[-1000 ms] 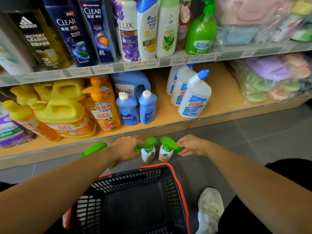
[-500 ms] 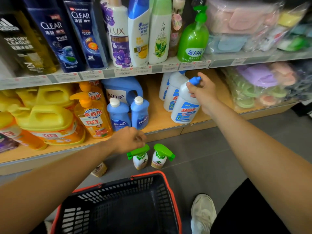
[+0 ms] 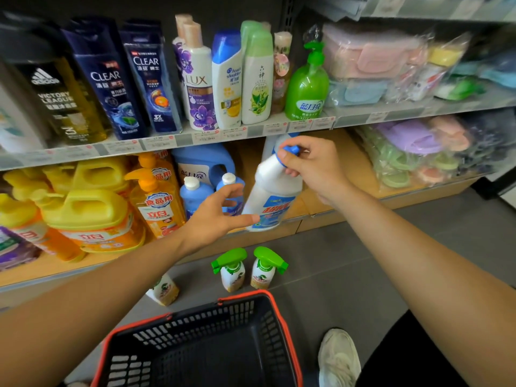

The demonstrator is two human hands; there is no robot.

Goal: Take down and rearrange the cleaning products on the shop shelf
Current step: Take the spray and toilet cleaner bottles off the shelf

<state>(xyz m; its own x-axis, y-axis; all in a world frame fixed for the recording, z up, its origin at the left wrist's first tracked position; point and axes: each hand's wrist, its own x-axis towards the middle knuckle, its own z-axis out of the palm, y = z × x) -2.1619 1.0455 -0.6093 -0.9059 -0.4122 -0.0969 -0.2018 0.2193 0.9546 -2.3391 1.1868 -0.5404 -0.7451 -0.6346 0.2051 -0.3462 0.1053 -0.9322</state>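
You face a wooden bottom shelf [image 3: 360, 163] above grey floor tiles [image 3: 349, 269], where a basket [image 3: 223, 319] and two spray bottles [image 3: 231, 270] stand. Your right hand [image 3: 315, 166], pinching the blue cap [image 3: 291, 150], has lifted the white bottle [image 3: 272, 196] off that shelf and tilted it; your left hand [image 3: 220, 216] has risen from the sprays, fingers wide, beside its base.

One wide-angle camera, worn on the head, looks forward and down from close range, facing the lower shelf [image 3: 418, 195]. That shelf's front edge crosses mid-frame on a slant. The basket [image 3: 209, 322] sits at the bottom edge, nearest the lens. Toward the right corners the view bows and blurs, so angles there are perhaps misleading.
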